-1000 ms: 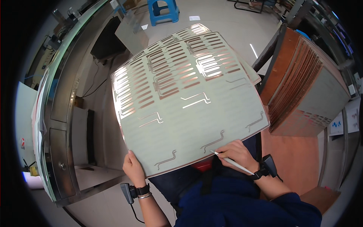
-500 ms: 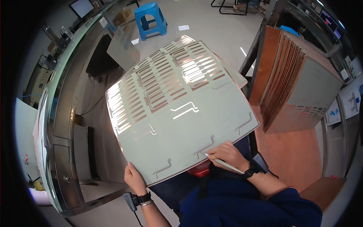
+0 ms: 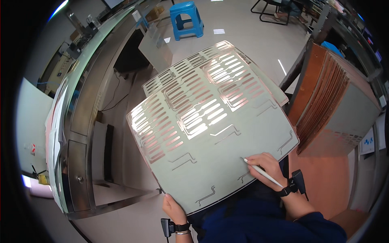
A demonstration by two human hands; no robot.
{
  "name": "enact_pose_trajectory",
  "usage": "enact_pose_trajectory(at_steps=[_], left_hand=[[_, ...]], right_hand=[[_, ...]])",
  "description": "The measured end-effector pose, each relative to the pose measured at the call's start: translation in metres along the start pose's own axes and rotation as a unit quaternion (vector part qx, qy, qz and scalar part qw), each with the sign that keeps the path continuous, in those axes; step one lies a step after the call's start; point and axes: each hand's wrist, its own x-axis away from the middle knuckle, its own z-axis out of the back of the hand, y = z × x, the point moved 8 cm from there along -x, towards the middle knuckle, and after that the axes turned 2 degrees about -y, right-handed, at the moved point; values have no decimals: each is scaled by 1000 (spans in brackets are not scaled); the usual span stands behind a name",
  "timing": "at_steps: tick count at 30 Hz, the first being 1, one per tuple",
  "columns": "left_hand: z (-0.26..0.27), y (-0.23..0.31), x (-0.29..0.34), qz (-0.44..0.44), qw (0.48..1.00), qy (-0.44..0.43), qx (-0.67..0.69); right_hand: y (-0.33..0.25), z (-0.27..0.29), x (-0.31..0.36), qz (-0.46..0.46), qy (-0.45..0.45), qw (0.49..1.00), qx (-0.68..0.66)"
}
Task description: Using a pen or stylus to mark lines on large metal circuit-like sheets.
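A large pale grey-green circuit board panel (image 3: 210,156) with shiny copper patterns lies tilted across my lap. Its far part carries rows of copper bars, while thin bent traces are spread over the nearer part. My left hand (image 3: 175,208) pinches the panel's near left edge, thumb on top, the other fingers mostly hidden below. Near the right part of the front edge, my right hand (image 3: 265,167) holds a slim white pen-shaped tool (image 3: 265,175). The tool's fine tip is at the panel surface by a thin trace partly covered by the hand; contact is unclear.
Another panel (image 3: 279,92) sticks out beneath the first. On the right, a thick stack of panels (image 3: 340,109) leans on a reddish-brown board (image 3: 324,174). A metal-framed bench (image 3: 78,162) with a drawer runs along the left. Beyond stands a blue plastic stool (image 3: 187,22); a person sits farther back.
The whole view has swung, shifting the scene rightward. My right hand and the tool have moved farther in from the panel's front edge. My left hand keeps its edge grip.
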Motion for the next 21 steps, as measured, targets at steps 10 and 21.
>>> enact_pose_trajectory(at_steps=[10, 21], left_hand=[[-6, -9, 20, 18, 999, 22, 24], [0, -16, 19, 11, 997, 61, -43]], right_hand=[[8, -5, -60, 3, 103, 993, 66], [117, 90, 10, -206, 310, 927, 42]])
